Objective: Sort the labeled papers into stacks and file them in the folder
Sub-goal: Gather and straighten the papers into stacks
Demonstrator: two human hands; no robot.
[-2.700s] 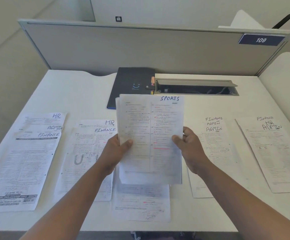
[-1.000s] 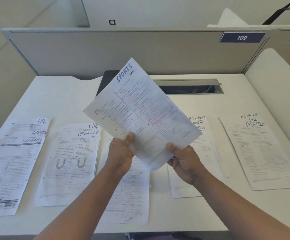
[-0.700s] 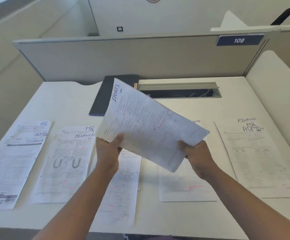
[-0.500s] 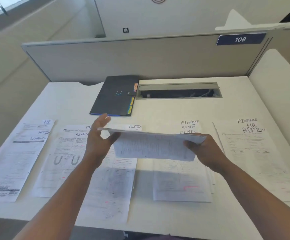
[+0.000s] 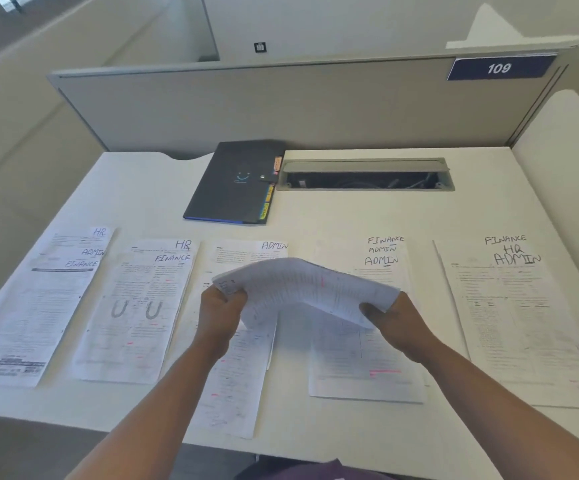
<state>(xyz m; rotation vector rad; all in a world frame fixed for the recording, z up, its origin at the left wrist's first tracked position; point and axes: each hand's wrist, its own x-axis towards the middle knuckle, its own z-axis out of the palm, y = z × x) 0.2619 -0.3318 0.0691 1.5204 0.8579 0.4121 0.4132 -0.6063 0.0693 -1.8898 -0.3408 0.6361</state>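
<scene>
Above five paper stacks (image 5: 364,323), one bowed sheaf (image 5: 309,289), two-hand grip

folder (image 5: 232,183): dark charcoal, tiny blue smiley, blue bottom edge, yellow and orange tabs down the side | papers (image 5: 135,306): white, small grey print, pink-red highlighter marks, labels handwritten in blue or black | desk (image 5: 142,188): off-white | partition (image 5: 281,105): grey | nameplate (image 5: 499,68): navy, white "109"
</scene>
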